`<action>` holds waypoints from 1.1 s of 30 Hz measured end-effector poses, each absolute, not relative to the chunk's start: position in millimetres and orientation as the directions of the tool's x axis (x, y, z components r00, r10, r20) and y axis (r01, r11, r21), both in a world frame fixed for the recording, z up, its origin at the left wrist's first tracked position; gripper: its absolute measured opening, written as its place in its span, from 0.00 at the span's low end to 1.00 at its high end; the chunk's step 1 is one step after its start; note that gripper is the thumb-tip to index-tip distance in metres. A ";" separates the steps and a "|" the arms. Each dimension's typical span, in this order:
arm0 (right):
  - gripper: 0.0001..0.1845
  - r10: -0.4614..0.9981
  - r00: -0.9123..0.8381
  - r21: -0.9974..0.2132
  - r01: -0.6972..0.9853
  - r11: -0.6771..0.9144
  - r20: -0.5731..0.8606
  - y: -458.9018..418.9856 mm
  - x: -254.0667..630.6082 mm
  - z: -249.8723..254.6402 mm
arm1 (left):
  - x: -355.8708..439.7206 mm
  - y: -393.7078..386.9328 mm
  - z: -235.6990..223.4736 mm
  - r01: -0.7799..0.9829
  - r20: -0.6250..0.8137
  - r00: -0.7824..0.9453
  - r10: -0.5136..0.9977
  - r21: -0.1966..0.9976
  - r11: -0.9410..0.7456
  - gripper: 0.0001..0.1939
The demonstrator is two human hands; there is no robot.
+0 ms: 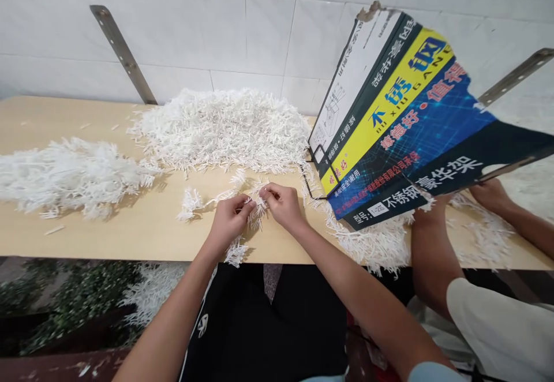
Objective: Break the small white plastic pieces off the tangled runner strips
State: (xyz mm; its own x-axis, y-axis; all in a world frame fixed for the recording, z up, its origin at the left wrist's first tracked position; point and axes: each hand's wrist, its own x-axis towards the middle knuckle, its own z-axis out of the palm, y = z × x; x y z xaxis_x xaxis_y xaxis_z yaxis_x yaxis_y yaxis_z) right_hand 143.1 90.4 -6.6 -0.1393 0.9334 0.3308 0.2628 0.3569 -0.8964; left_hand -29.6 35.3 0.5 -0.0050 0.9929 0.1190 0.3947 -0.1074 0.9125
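Observation:
My left hand (230, 219) and my right hand (283, 204) are close together over the table, both with fingers pinched. Between them is a strand of small white branching sprigs (258, 212), thin and plastic-looking. The exact joint between the fingertips is too small to make out. From my hands the white strand runs left over the tabletop to a bunchy end (190, 203). Another tuft of white sprigs (236, 252) hangs at the table's front edge, just below my left hand.
A big heap of loose white pieces (229, 128) lies against the tiled wall, and a pile of white sprigs (73, 174) at left. A printed cardboard sheet (389, 122) stands at right on the wooden table (108, 235). Beyond it is another person's hand (491, 196).

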 end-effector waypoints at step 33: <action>0.14 0.969 0.033 -0.964 0.122 0.238 0.243 92.0 147.5 -7.8 | -30.1 36.1 5.2 0.408 0.096 -0.045 0.994 0.911 -0.069 0.15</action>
